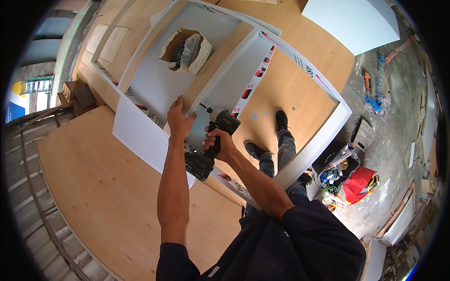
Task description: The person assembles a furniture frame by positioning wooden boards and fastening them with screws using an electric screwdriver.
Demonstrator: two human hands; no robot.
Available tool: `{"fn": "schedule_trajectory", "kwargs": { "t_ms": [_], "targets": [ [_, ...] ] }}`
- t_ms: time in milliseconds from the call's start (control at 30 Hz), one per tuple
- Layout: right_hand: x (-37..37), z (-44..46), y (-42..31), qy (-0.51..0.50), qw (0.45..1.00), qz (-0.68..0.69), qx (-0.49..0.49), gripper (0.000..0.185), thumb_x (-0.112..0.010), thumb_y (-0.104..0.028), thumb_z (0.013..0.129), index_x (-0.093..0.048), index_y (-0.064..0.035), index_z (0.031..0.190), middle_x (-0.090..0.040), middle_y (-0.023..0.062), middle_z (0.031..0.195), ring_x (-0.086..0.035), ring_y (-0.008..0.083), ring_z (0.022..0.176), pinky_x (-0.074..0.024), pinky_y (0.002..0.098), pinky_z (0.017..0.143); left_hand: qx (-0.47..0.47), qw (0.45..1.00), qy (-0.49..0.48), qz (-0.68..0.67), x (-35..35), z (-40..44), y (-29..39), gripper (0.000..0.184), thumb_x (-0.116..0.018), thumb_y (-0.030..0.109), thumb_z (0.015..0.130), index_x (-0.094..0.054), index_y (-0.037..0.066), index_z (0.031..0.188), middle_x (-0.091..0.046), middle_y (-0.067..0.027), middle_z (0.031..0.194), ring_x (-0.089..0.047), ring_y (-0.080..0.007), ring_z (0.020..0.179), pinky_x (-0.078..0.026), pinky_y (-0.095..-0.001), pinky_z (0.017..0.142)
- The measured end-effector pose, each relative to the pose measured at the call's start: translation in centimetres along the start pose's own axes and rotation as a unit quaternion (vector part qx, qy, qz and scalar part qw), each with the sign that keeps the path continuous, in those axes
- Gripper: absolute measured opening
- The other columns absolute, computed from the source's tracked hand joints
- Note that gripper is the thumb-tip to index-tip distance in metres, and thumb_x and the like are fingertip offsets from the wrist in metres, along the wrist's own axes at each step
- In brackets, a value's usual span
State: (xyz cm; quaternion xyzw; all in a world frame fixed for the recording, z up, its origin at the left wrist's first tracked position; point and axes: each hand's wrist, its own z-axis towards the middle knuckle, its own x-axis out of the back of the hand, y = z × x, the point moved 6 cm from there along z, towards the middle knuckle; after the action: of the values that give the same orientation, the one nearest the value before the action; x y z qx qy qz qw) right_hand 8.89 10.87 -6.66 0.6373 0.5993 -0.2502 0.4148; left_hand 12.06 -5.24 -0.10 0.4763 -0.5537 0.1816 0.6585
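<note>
My right hand [221, 144] is wrapped round the grip of a black cordless drill [226, 122]. Its bit points up and to the left, close to the end of a wooden divider board [218, 65]. My left hand [180, 119] grips that near end, fingers on one side and thumb on the other. The board stands inside a white-faced cabinet frame [304, 63] with printed edge film. Left of the divider, an open cardboard box [201, 58] holds a clear plastic bag [189, 52] and small dark pieces that look like screws.
A plywood sheet [117, 187] lies at the lower left. A white panel [351, 23] is at the upper right. On the concrete floor are a black tool case [328, 157], a red bag [358, 185] and a blue coiled hose [373, 103]. My feet stand inside the frame's right bay.
</note>
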Motion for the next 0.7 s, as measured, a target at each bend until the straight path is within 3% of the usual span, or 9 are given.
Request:
{"fn": "schedule_trajectory", "kwargs": {
  "t_ms": [233, 333, 400, 433, 533, 700],
  "targets": [
    [0.4, 0.5, -0.4, -0.028, 1.0, -0.013, -0.001, 0.016, -0.055, -0.004, 0.08, -0.053, -0.0076, 0.096, -0.036, -0.0037, 0.062, -0.039, 0.0098, 0.055, -0.0416, 0.0301, 0.059, -0.01, 1.0, -0.006, -0.008, 0.3, 0.0, -0.1, 0.077, -0.082, 0.01, 0.061, -0.049, -0.002, 0.13, -0.061, -0.0208, 0.114, -0.059, -0.0397, 0.107, -0.048, -0.0434, 0.091],
    [-0.2, -0.4, -1.1, -0.047, 0.999, -0.02, -0.012, 0.019, -0.056, -0.006, 0.082, -0.055, -0.0065, 0.101, -0.037, -0.0034, 0.063, -0.04, 0.0099, 0.056, -0.0418, 0.0301, 0.059, -0.035, 0.999, -0.014, 0.013, 0.7, 0.2, 0.0, 0.078, -0.081, 0.021, 0.067, -0.047, 0.0, 0.134, -0.061, -0.0214, 0.114, -0.06, -0.0392, 0.106, -0.048, -0.0442, 0.09],
    [-0.8, -1.5, -2.0, -0.021, 0.999, -0.034, -0.023, 0.025, -0.054, -0.008, 0.084, -0.055, -0.0042, 0.109, -0.041, -0.0011, 0.063, -0.043, 0.0126, 0.054, -0.0445, 0.0333, 0.059, 0.011, 0.995, -0.074, 0.069, 0.7, 0.0, -0.2, 0.081, -0.079, 0.037, 0.074, -0.042, 0.005, 0.139, -0.061, -0.0243, 0.108, -0.062, -0.0403, 0.101, -0.05, -0.0464, 0.087],
    [-1.1, -2.0, -2.7, -0.028, 0.998, -0.048, -0.022, 0.025, -0.054, -0.008, 0.084, -0.055, -0.0042, 0.109, -0.041, -0.0011, 0.063, -0.043, 0.0126, 0.054, -0.0445, 0.0333, 0.059, 0.009, 0.996, -0.059, 0.065, 1.1, 0.2, 0.1, 0.081, -0.079, 0.037, 0.074, -0.042, 0.005, 0.139, -0.061, -0.0243, 0.108, -0.062, -0.0403, 0.101, -0.05, -0.0464, 0.087],
    [-0.8, -5.8, -5.4, -0.008, 0.991, -0.124, 0.038, 0.03, -0.055, -0.008, 0.085, -0.055, -0.0013, 0.114, -0.043, 0.0001, 0.062, -0.045, 0.0133, 0.055, -0.0456, 0.034, 0.06, 0.023, 0.987, -0.078, 0.139, 0.4, -0.3, 0.2, 0.087, -0.073, 0.052, 0.078, -0.033, 0.012, 0.144, -0.063, -0.0255, 0.096, -0.066, -0.0418, 0.089, -0.052, -0.049, 0.08],
    [-2.0, -13.5, -10.6, 0.001, 0.963, -0.245, 0.109, 0.033, -0.056, -0.008, 0.082, -0.056, 0.0008, 0.114, -0.042, 0.0014, 0.062, -0.045, 0.0136, 0.058, -0.0419, 0.0319, 0.061, 0.038, 0.988, -0.071, 0.13, -1.4, -0.4, 2.3, 0.084, -0.071, 0.053, 0.08, -0.034, 0.013, 0.144, -0.063, -0.025, 0.096, -0.066, -0.0407, 0.09, -0.052, -0.0486, 0.08]
  ]
}}
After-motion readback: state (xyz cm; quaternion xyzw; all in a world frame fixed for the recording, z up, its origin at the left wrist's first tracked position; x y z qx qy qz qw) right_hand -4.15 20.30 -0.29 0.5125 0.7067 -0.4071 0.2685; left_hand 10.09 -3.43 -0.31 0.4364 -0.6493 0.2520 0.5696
